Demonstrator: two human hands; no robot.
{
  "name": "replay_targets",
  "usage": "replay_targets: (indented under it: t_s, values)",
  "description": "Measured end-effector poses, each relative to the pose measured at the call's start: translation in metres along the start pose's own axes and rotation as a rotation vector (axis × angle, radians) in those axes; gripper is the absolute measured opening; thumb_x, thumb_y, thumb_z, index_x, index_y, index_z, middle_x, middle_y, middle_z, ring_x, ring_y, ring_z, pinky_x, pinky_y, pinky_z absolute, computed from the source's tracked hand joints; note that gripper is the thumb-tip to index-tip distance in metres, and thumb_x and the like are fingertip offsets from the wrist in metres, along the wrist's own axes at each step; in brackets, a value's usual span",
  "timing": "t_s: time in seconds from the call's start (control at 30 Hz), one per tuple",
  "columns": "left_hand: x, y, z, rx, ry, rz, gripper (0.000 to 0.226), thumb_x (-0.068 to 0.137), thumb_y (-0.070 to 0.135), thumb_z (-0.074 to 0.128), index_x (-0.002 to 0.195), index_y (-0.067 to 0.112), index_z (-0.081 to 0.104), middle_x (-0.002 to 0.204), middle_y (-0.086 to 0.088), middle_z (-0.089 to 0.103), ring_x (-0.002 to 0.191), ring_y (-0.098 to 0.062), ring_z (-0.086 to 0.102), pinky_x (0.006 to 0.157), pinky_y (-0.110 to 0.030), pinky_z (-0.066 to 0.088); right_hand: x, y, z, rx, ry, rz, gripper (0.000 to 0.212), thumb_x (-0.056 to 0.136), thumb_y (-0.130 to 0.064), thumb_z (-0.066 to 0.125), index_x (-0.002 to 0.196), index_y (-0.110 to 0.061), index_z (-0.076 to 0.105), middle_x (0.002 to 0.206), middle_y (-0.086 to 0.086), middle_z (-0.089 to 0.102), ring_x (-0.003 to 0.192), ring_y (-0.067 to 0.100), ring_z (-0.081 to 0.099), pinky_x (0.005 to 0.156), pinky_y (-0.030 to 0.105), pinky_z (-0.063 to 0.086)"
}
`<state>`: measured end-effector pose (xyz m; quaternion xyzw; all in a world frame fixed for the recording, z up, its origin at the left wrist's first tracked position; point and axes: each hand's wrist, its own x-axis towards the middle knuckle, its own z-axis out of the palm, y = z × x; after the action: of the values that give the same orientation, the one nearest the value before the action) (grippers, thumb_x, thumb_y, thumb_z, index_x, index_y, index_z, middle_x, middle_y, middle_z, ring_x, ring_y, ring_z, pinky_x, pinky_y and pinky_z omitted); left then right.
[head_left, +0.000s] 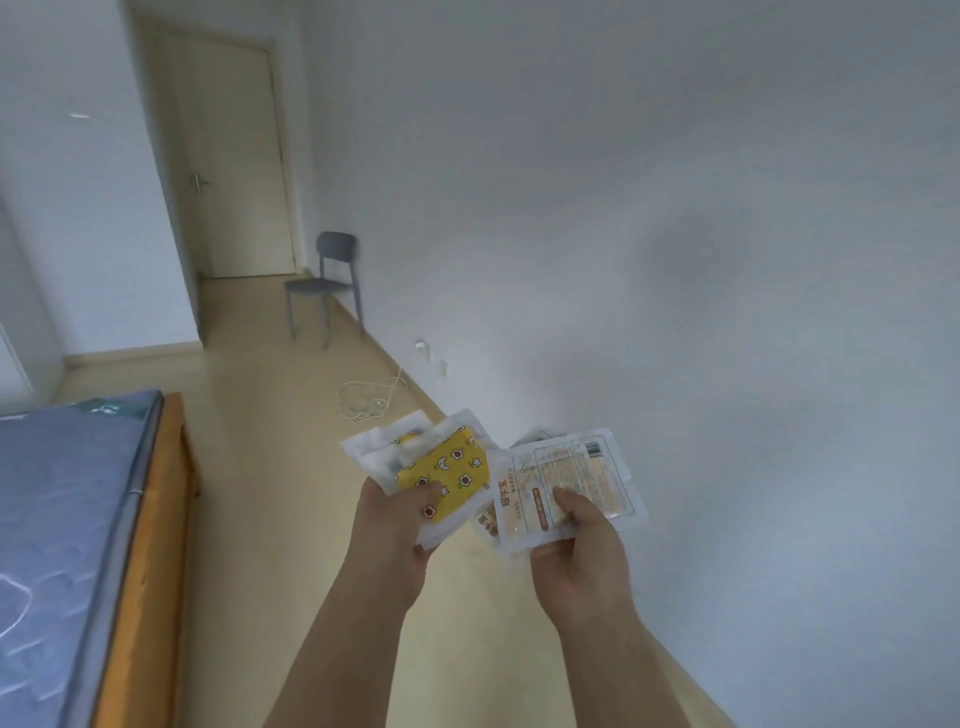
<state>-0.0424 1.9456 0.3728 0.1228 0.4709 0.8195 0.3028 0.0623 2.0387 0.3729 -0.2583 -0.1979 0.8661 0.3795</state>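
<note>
Head view shows the person standing right of the bed (150, 519), both hands held over the floor. The left hand (400, 525) grips a small fan of clear-wrapped packets with the yellow packet (447, 475) on top; its thumb presses the face, and the other fingers curl behind, mostly hidden. The right hand (576, 540), farther from the bed, pinches the printed packet (566, 483) the same way, thumb on the label; another packet's edge shows beneath it, and the two bundles nearly touch. Beyond the bed stands a chair (324, 283); a cable (369, 400) lies on the floor. The step looks like sorting packets between hands; next, one thumb probably must ease so a single packet slides across without the rest slipping.
</note>
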Motion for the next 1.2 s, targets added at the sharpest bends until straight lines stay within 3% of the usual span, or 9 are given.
replay_targets:
  t_s: [0.17, 0.37, 0.47, 0.6, 0.7, 0.8, 0.93, 1.07, 1.2]
  values:
    - [0.086, 0.03, -0.028, 0.001, 0.138, 0.018, 0.041, 0.088, -0.013, 0.046, 0.115, 0.015, 0.059, 0.11, -0.013, 0.067, 0.1, -0.031, 0.064, 0.077, -0.039, 0.052, 0.076, 0.038, 0.06, -0.032, -0.037, 0.073, 0.024, 0.094, 0.002, 0.045, 0.105, -0.014, 0.058, 0.108, 0.012, 0.067, 0.101, 0.028, 0.064, 0.093, 0.048, 0.049]
    - [0.167, 0.05, -0.088, -0.023, 0.25, 0.07, 0.04, 0.089, -0.013, 0.047, 0.104, 0.021, 0.061, 0.094, -0.005, 0.073, 0.09, -0.024, 0.069, 0.069, -0.036, 0.059, 0.161, 0.108, 0.114, -0.147, -0.068, 0.231, 0.021, 0.094, 0.001, 0.047, 0.093, -0.015, 0.06, 0.081, 0.003, 0.073, 0.085, 0.02, 0.067, 0.079, 0.037, 0.052]
    - [0.221, 0.055, -0.112, -0.061, 0.354, 0.069, 0.038, 0.089, -0.013, 0.047, 0.097, 0.021, 0.061, 0.084, -0.003, 0.073, 0.086, -0.025, 0.068, 0.068, -0.038, 0.059, 0.211, 0.135, 0.144, -0.148, -0.082, 0.287, 0.026, 0.092, 0.005, 0.046, 0.095, -0.017, 0.058, 0.093, 0.006, 0.068, 0.086, 0.022, 0.065, 0.077, 0.038, 0.052]
    - [0.315, 0.078, -0.133, -0.092, 0.431, 0.075, 0.035, 0.09, -0.011, 0.048, 0.11, 0.017, 0.059, 0.098, -0.008, 0.069, 0.091, -0.029, 0.066, 0.061, -0.037, 0.059, 0.297, 0.162, 0.193, -0.171, -0.091, 0.298, 0.024, 0.092, 0.005, 0.046, 0.091, -0.015, 0.059, 0.088, 0.005, 0.067, 0.084, 0.021, 0.064, 0.091, 0.044, 0.049]
    - [0.386, 0.112, -0.147, -0.115, 0.482, 0.123, 0.044, 0.09, -0.009, 0.049, 0.126, 0.016, 0.053, 0.108, -0.009, 0.066, 0.097, -0.03, 0.064, 0.067, -0.039, 0.055, 0.359, 0.183, 0.242, -0.396, -0.194, 0.281, 0.021, 0.095, -0.003, 0.046, 0.104, -0.016, 0.059, 0.094, -0.003, 0.067, 0.088, 0.011, 0.063, 0.079, 0.026, 0.051]
    - [0.439, 0.143, -0.17, -0.143, 0.536, 0.19, 0.045, 0.089, -0.008, 0.05, 0.127, 0.017, 0.052, 0.111, -0.009, 0.066, 0.098, -0.029, 0.064, 0.072, -0.04, 0.054, 0.415, 0.215, 0.287, -0.407, -0.165, 0.33, 0.022, 0.096, -0.008, 0.045, 0.106, -0.021, 0.06, 0.106, -0.001, 0.066, 0.093, 0.008, 0.062, 0.069, 0.016, 0.052]
    - [0.488, 0.169, -0.217, -0.194, 0.633, 0.219, 0.038, 0.09, -0.006, 0.051, 0.119, 0.02, 0.053, 0.109, -0.008, 0.065, 0.099, -0.029, 0.063, 0.078, -0.041, 0.053, 0.465, 0.275, 0.339, -0.317, -0.105, 0.476, 0.028, 0.093, -0.016, 0.046, 0.119, -0.021, 0.055, 0.13, 0.015, 0.054, 0.118, 0.028, 0.052, 0.096, 0.032, 0.046]
    - [0.55, 0.2, -0.27, -0.178, 0.675, 0.256, 0.032, 0.091, -0.008, 0.049, 0.097, 0.022, 0.057, 0.099, -0.007, 0.066, 0.091, -0.028, 0.063, 0.078, -0.043, 0.052, 0.508, 0.337, 0.389, -0.528, -0.251, 0.477, 0.024, 0.093, -0.01, 0.052, 0.114, -0.014, 0.061, 0.112, 0.004, 0.067, 0.1, 0.017, 0.063, 0.083, 0.027, 0.048]
    - [0.623, 0.249, -0.325, -0.184, 0.7, 0.259, 0.035, 0.089, -0.013, 0.048, 0.102, 0.019, 0.055, 0.098, -0.008, 0.065, 0.088, -0.028, 0.063, 0.071, -0.042, 0.052, 0.555, 0.405, 0.454, -0.531, -0.296, 0.458, 0.022, 0.094, -0.014, 0.05, 0.114, -0.018, 0.057, 0.115, 0.004, 0.063, 0.088, 0.01, 0.061, 0.075, 0.019, 0.05]
